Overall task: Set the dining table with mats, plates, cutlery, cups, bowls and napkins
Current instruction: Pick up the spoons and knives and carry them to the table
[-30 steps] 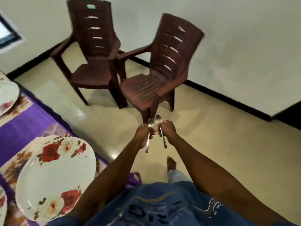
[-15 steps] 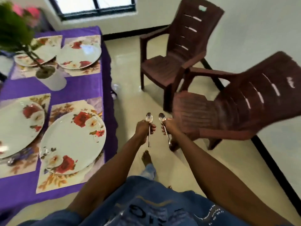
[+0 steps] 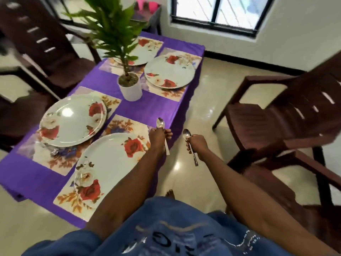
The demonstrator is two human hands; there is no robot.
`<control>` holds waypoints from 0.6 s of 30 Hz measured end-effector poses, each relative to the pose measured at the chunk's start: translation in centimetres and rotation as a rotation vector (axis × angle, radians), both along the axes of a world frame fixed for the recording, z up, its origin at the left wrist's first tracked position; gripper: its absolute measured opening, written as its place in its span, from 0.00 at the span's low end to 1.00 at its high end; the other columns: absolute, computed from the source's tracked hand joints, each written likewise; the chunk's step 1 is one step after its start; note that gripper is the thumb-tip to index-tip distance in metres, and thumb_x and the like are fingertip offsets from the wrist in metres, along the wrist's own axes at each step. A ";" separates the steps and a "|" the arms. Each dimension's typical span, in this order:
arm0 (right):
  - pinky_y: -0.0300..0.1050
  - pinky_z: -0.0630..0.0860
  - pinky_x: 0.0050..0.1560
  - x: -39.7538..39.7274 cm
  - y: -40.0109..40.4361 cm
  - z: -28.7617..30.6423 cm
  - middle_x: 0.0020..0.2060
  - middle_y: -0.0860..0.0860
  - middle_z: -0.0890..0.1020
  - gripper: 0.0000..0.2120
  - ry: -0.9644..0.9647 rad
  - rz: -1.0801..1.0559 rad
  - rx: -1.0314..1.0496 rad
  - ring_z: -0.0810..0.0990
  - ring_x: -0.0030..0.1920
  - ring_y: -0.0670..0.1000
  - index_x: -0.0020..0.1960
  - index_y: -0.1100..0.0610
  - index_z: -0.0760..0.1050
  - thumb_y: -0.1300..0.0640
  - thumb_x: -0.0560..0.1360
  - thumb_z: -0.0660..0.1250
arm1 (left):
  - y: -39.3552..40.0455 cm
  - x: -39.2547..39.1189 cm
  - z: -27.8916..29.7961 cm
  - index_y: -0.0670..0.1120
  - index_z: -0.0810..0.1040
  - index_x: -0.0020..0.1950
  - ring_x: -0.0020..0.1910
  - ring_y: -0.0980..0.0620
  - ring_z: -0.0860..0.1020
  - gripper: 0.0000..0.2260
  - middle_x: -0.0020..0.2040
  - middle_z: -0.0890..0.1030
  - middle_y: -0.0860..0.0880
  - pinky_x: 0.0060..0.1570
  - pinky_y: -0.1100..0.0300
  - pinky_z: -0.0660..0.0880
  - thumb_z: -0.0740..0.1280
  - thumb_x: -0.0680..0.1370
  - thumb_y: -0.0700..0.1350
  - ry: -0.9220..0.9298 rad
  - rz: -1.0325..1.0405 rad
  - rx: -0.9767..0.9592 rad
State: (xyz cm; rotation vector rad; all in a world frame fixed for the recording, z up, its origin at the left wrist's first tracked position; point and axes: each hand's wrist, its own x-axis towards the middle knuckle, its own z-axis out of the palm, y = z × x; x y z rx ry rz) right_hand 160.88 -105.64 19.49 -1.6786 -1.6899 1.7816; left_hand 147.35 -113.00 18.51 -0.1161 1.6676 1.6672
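— 2 spoons, 1 to each hand; the left hand has its fingers curled round the left spoon, bowl up and handle slanting down past the wrist, right at the near right corner of the bench.

— And the other?

— The right hand grips the right spoon the same way, fingers wrapped about the handle, bowl up; it hangs over the floor just beside the bench, apart from the left hand.

— What is laid already?

— 4 floral mats on the purple cloth, each with a rose-patterned plate on it; the nearest plate lies on the nearest mat just left of the left hand; the second plate sits beyond it to the left; the far right plate and the far left plate lie at the window end.

— Anything in the middle?

— 1 white pot with a green plant, standing upright between the 2 pairs of settings; the plant hides part of the far left plate.

— Chairs?

— 1 brown chair on the right, stood off from the bench; another chair at the far left; both blurred.
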 end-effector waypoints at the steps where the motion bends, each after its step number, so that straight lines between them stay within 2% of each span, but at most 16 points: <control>1: 0.39 0.68 0.24 -1.8 0.7 0.1 0.29 0.55 0.76 0.07 -0.002 0.048 0.006 0.73 0.25 0.52 0.40 0.62 0.75 0.67 0.74 0.59 | 0.2 -1.2 -0.3 0.37 0.75 0.44 0.26 0.51 0.78 0.10 0.36 0.80 0.41 0.24 0.61 0.73 0.58 0.82 0.40 -0.002 0.042 -0.011; 4: 0.37 0.68 0.23 -6.3 1.9 -0.4 0.26 0.54 0.75 0.08 -0.009 0.179 0.019 0.73 0.23 0.51 0.37 0.60 0.75 0.66 0.74 0.62 | -0.4 -3.5 -1.5 0.34 0.75 0.48 0.23 0.52 0.76 0.10 0.36 0.78 0.38 0.21 0.64 0.70 0.57 0.80 0.38 -0.044 0.137 -0.084; 7: 0.40 0.70 0.26 -9.6 2.8 -1.3 0.26 0.55 0.75 0.09 -0.029 0.324 0.030 0.75 0.23 0.51 0.35 0.61 0.75 0.65 0.74 0.66 | -1.3 -4.6 -2.5 0.37 0.76 0.45 0.19 0.53 0.73 0.10 0.30 0.77 0.43 0.20 0.66 0.66 0.59 0.81 0.40 -0.074 0.248 -0.150; 10: 0.46 0.74 0.38 -13.0 4.2 -2.0 0.34 0.58 0.81 0.06 -0.065 0.575 0.054 0.81 0.34 0.53 0.41 0.61 0.80 0.60 0.75 0.68 | -1.5 -5.9 -3.0 0.42 0.74 0.36 0.17 0.54 0.68 0.16 0.23 0.74 0.50 0.20 0.67 0.62 0.59 0.81 0.47 -0.120 0.366 -0.191; 11: 0.47 0.74 0.38 -13.9 4.6 -2.2 0.34 0.58 0.80 0.06 -0.080 0.605 0.033 0.79 0.35 0.54 0.39 0.59 0.79 0.59 0.74 0.69 | -1.4 -6.2 -3.0 0.42 0.74 0.35 0.18 0.54 0.68 0.17 0.22 0.74 0.50 0.22 0.66 0.62 0.59 0.81 0.47 -0.131 0.418 -0.204; 13: 0.45 0.69 0.32 -15.6 5.7 -2.6 0.29 0.56 0.76 0.12 -0.089 0.700 0.117 0.74 0.29 0.52 0.32 0.58 0.75 0.58 0.71 0.73 | -1.0 -6.8 -2.7 0.41 0.75 0.34 0.19 0.54 0.68 0.17 0.24 0.74 0.48 0.23 0.65 0.62 0.60 0.80 0.45 -0.115 0.525 -0.226; 16: 0.37 0.66 0.22 -18.1 7.2 -2.2 0.26 0.56 0.76 0.12 -0.083 0.891 0.144 0.72 0.22 0.46 0.31 0.61 0.75 0.61 0.70 0.73 | 0.0 -6.2 -1.4 0.41 0.73 0.33 0.23 0.52 0.68 0.16 0.28 0.74 0.46 0.26 0.63 0.60 0.59 0.81 0.41 -0.137 0.709 -0.178; 18: 0.37 0.67 0.23 -19.5 7.7 -1.9 0.25 0.55 0.76 0.13 -0.072 0.986 0.148 0.73 0.23 0.46 0.29 0.60 0.74 0.62 0.71 0.71 | 0.4 -5.8 -1.0 0.42 0.72 0.35 0.26 0.51 0.67 0.15 0.30 0.74 0.46 0.27 0.62 0.59 0.58 0.82 0.41 -0.146 0.791 -0.162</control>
